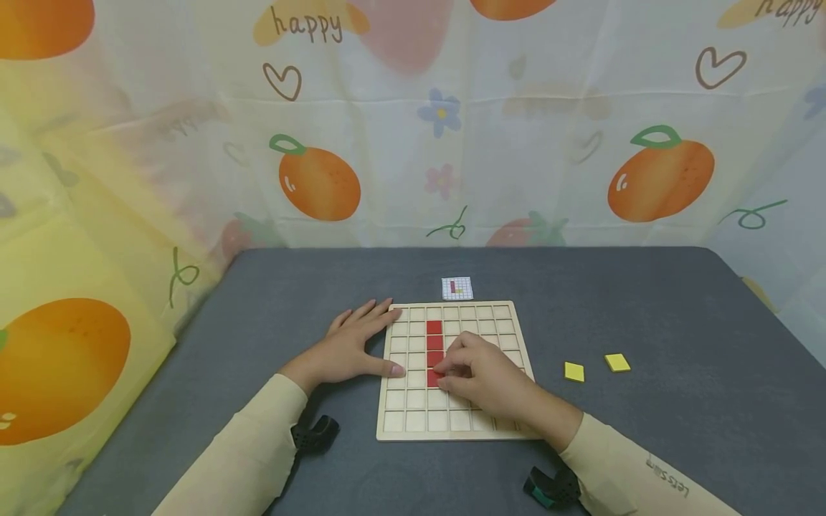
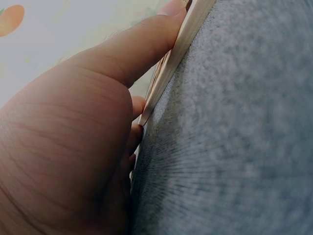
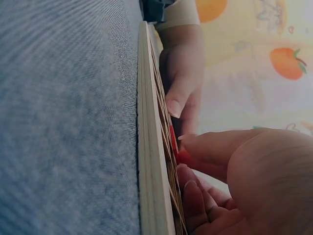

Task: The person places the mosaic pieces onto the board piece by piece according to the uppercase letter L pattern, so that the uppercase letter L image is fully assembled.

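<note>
A square wooden grid board point(image 1: 445, 435) lies flat on the dark grey table. Several red square tiles point(image 1: 434, 342) fill one column of its cells. My left hand point(image 1: 348, 347) rests along the board's left edge, fingers spread and thumb on the rim; the left wrist view also shows that thumb point(image 2: 142, 44) over the wooden edge. Over the board, my right hand point(image 1: 484, 373) pinches the lowest red tile point(image 1: 432, 378) at its cell. Seen from the right wrist, red shows beside the thumb point(image 3: 210, 145), and the fingers partly hide the tile.
Two yellow square tiles, one nearer point(image 1: 573, 372) and one farther right point(image 1: 617, 362), lie on the table right of the board. Behind the board lies a small printed grid card point(image 1: 457, 288). A patterned curtain point(image 1: 387, 143) hangs beyond the table's far edge.
</note>
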### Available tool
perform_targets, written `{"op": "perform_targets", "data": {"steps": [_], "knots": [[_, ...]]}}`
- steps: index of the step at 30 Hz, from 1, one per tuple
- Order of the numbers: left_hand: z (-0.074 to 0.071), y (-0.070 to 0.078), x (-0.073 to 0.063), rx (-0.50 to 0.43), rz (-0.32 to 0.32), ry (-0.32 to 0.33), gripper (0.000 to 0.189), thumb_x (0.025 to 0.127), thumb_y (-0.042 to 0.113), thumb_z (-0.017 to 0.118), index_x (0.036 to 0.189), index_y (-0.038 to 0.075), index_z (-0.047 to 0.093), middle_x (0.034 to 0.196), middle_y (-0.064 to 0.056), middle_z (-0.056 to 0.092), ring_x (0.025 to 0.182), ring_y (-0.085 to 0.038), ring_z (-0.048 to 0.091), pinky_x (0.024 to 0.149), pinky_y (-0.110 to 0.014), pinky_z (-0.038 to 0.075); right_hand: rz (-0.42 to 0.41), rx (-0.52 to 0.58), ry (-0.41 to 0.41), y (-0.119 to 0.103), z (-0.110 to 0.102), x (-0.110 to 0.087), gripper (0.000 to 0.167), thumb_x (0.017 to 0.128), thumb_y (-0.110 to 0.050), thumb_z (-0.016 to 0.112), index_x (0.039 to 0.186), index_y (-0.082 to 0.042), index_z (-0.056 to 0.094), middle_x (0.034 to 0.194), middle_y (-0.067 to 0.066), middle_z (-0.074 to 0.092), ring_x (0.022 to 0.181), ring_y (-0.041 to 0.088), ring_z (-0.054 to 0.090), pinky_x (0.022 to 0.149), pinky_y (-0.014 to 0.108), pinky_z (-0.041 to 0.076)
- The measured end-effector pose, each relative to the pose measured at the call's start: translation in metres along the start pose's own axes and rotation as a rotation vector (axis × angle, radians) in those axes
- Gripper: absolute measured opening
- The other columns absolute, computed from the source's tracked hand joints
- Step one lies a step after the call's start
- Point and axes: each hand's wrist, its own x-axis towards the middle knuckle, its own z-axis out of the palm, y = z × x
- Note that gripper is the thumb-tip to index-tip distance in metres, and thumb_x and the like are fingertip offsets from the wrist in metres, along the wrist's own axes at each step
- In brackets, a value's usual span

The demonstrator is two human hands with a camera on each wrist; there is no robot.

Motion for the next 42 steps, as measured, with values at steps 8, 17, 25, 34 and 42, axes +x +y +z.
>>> {"op": "perform_targets", "data": {"steps": [8,17,25,34,42], "knots": [[0.001,-0.001,0.0,0.001,-0.004,-0.001,0.115,0.086,0.074,0.081,0.175,0.023,0.03,0.181,0.0,0.015,0.166,-0.03,0.002,0.126,-0.062,-0.004,-0.019,0.066,-0.018,0.004,-0.002,-0.001,0.014,0.102,-0.015,0.08,0.116,-0.013,0.085,0.11,-0.005,0.066,0.093,0.014,0.061,0.082,0.033,0.053],[0.003,-0.001,0.001,0.006,-0.014,-0.004,0.116,0.085,0.074,0.082,0.175,0.023,0.03,0.181,0.0,0.015,0.166,-0.03,0.002,0.126,-0.062,-0.005,0.004,0.208,-0.06,0.003,-0.01,-0.003,0.027,0.107,-0.023,0.075,0.13,-0.009,0.077,0.123,0.002,0.072,0.102,0.017,0.07,0.086,0.038,0.058],[0.003,-0.001,0.0,0.006,-0.018,-0.002,0.116,0.085,0.074,0.082,0.175,0.022,0.03,0.181,0.001,0.015,0.166,-0.03,0.002,0.126,-0.063,-0.005,0.028,0.372,-0.076,0.001,-0.026,-0.006,0.04,0.114,-0.029,0.063,0.145,-0.004,0.067,0.133,0.013,0.069,0.112,0.031,0.07,0.087,0.049,0.059],[0.001,0.0,0.0,0.006,-0.011,-0.001,0.116,0.085,0.073,0.082,0.175,0.023,0.029,0.181,0.001,0.014,0.166,-0.03,0.001,0.126,-0.062,-0.005,-0.038,0.5,-0.025,0.009,-0.049,-0.016,0.044,0.119,-0.026,0.046,0.149,0.004,0.059,0.127,0.019,0.067,0.112,0.039,0.069,0.093,0.044,0.058],[0.0,0.001,0.001,0.006,-0.009,-0.006,0.115,0.086,0.073,0.082,0.175,0.022,0.029,0.181,0.0,0.014,0.166,-0.029,0.0,0.126,-0.062,-0.005,-0.043,0.484,0.022,0.025,-0.071,-0.029,0.045,0.121,-0.025,0.04,0.151,0.005,0.055,0.129,0.023,0.064,0.115,0.04,0.069,0.096,0.041,0.058]]}}
